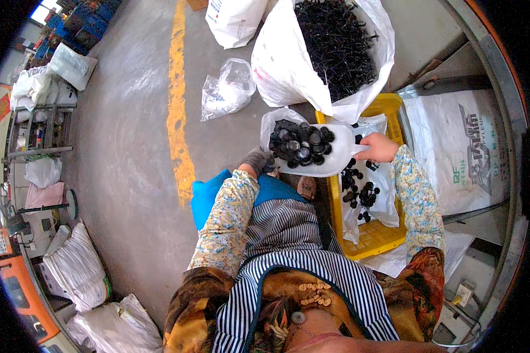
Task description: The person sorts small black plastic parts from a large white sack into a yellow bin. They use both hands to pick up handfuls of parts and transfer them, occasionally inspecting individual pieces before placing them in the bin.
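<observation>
My right hand (pixel 380 148) grips the short handle of a white plastic scoop (pixel 342 154). Round black plastic parts (pixel 302 143) are heaped in the scoop and towards its front end. A translucent plastic bag (pixel 271 118) surrounds that front end, and where bag and scoop meet is partly hidden. My left hand (pixel 259 160), in a dark grey glove, holds the bag's near left side; its fingertips are mostly hidden. Below my right forearm stands a yellow plastic crate (pixel 375 247) with white bags and scattered black parts (pixel 366 196) inside.
A large white sack (pixel 287 66) full of thin black plastic pieces (pixel 335 44) stands ahead. A clear bag (pixel 229 90) lies on the floor near a yellow line (pixel 176 110). Printed white sacking (pixel 459 150) is at right. White sacks (pixel 77 267) and machinery (pixel 26 291) line the left.
</observation>
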Action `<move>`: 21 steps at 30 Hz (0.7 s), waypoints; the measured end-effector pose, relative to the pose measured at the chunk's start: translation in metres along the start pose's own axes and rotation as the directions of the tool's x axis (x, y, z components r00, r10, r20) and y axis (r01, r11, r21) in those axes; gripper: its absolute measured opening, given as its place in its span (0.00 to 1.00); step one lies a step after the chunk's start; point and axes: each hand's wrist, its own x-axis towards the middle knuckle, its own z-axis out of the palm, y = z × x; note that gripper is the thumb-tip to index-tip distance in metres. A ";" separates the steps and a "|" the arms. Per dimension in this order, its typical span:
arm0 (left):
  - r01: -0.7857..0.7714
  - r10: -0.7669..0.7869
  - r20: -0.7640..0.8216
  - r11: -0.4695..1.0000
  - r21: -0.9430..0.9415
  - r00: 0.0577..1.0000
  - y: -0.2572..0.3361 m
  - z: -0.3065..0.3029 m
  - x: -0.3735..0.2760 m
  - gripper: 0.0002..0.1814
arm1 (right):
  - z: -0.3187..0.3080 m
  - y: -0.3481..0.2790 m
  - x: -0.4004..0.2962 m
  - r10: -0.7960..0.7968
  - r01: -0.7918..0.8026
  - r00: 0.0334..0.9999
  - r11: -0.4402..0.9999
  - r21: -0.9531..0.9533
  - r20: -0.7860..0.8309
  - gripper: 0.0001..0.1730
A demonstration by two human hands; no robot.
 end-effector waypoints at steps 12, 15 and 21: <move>0.076 -0.087 -0.026 0.954 -0.290 0.996 -0.011 0.008 0.017 0.23 | -0.014 -0.027 -0.022 0.107 -0.107 0.994 0.994 0.005 -0.004 0.24; -0.066 0.063 -0.017 0.976 -0.206 0.998 -0.030 0.011 0.027 0.21 | -0.017 -0.024 -0.042 0.097 -0.096 0.995 0.995 0.023 -0.034 0.24; 0.032 -0.060 -0.044 0.880 -0.474 0.997 0.027 -0.009 -0.032 0.18 | 0.013 0.024 -0.107 0.166 -0.144 0.985 0.934 0.328 -0.039 0.17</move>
